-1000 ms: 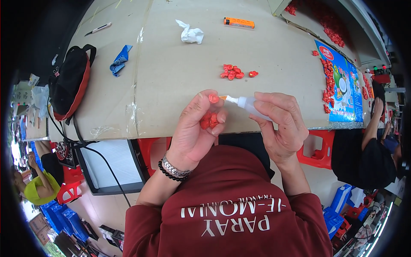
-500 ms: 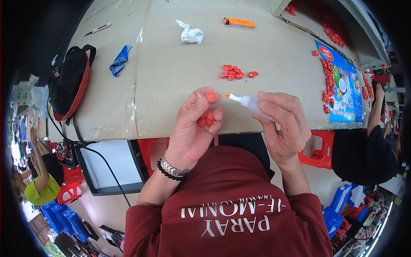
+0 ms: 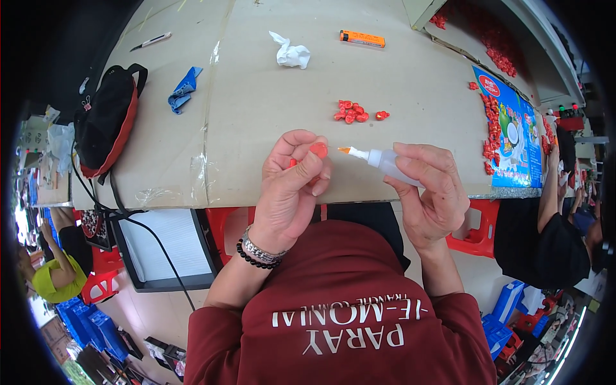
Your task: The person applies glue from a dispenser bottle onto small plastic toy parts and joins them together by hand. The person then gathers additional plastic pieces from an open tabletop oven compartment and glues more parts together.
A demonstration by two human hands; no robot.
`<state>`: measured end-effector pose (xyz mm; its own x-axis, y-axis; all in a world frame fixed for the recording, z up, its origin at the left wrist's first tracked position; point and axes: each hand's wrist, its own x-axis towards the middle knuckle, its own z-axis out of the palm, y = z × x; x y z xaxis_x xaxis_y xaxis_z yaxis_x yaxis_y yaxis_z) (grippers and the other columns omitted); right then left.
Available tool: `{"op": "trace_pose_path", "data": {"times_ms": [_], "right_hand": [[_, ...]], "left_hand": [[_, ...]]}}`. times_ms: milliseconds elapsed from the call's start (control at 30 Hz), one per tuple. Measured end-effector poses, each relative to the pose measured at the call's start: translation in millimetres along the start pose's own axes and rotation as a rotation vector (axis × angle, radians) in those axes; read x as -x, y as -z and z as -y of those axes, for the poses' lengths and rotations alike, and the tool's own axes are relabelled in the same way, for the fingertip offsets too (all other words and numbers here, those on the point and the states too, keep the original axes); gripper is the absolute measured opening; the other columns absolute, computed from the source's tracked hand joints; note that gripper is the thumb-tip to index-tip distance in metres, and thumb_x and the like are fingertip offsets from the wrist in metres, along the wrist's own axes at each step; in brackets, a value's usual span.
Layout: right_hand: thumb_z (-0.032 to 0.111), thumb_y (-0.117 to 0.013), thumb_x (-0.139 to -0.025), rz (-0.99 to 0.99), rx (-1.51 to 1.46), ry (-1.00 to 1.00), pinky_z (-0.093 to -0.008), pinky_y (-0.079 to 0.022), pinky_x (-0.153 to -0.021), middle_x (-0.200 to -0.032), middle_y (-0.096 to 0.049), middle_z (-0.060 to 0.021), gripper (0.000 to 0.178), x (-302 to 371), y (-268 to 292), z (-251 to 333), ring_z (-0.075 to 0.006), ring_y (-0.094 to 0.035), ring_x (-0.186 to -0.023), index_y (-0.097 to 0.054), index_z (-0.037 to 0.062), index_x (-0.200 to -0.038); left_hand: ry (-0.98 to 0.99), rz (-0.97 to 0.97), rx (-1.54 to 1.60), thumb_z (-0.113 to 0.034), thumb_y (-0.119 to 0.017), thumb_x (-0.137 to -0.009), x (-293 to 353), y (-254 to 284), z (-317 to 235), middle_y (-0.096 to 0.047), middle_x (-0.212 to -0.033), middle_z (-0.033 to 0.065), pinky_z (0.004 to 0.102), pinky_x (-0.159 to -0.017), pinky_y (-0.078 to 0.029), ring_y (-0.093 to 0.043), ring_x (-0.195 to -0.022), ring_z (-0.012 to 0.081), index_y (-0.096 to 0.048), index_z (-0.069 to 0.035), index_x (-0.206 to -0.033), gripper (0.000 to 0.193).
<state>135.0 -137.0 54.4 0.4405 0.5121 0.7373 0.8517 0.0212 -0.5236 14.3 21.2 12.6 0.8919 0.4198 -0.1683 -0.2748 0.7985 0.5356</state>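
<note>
Between the thumb and fingers of my left hand point(image 3: 292, 186) is a small red plastic piece point(image 3: 318, 150), its round face turned toward the right. Another bit of red shows at the thumb, mostly covered by the curled fingers. My right hand point(image 3: 433, 186) is closed around a translucent white squeeze bottle point(image 3: 389, 163) with an orange-tipped nozzle. That tip points left, a short gap away from the red piece. Just beyond my hands, a small pile of red pieces point(image 3: 351, 111) lies on the table, with a single red piece point(image 3: 382, 115) beside it.
Farther back are a crumpled white tissue point(image 3: 293, 55) and an orange tube-shaped item point(image 3: 362, 39). A blue rag point(image 3: 185, 90), a pen-like tool point(image 3: 151, 42) and a black-and-red bag point(image 3: 108, 122) lie at left. More red pieces rest on a blue printed sheet point(image 3: 513, 131) at right, where another person sits.
My left fingers have curled inward and turned, covering the red pieces that showed in the palm. The bottle has shifted slightly right and down.
</note>
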Motion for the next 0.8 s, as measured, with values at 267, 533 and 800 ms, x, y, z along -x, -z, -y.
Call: {"op": "trace_pose_path", "data": {"times_ms": [267,533,800], "right_hand": [[-0.012,-0.077,-0.066,-0.015,-0.114,-0.113,-0.0331,-0.054,-0.071,-0.098,-0.069,-0.0136,0.035,4,-1,-1,-0.026,-0.066,-0.087,-0.066,0.0003,-0.097],[-0.013,-0.077,-0.069,-0.023,-0.231,-0.244,-0.032,-0.054,-0.076,-0.101,-0.068,-0.0145,0.033,9,1,-4,-0.0236,-0.066,-0.092,-0.066,-0.0007,-0.097],[-0.011,-0.077,-0.071,-0.025,-0.273,-0.312,-0.0312,-0.053,-0.08,-0.103,-0.067,-0.0144,0.033,12,-1,-4,-0.0225,-0.065,-0.096,-0.064,-0.0012,-0.099]], "left_hand": [[-0.185,-0.019,-0.191,0.0,-0.07,-0.086,3,-5,-2,-0.069,-0.103,0.0067,0.0213,-0.06,-0.041,-0.057,-0.075,0.0072,-0.053,-0.005,-0.115,0.033],[-0.254,-0.065,-0.324,0.002,-0.072,-0.083,5,-7,-3,-0.065,-0.099,0.0058,0.0217,-0.059,-0.041,-0.058,-0.075,0.0091,-0.053,-0.006,-0.111,0.035],[-0.324,-0.043,-0.389,0.002,-0.073,-0.083,7,-4,-1,-0.067,-0.105,0.0081,0.0255,-0.082,-0.051,-0.063,-0.093,0.0101,-0.055,-0.002,-0.114,0.036]]}}
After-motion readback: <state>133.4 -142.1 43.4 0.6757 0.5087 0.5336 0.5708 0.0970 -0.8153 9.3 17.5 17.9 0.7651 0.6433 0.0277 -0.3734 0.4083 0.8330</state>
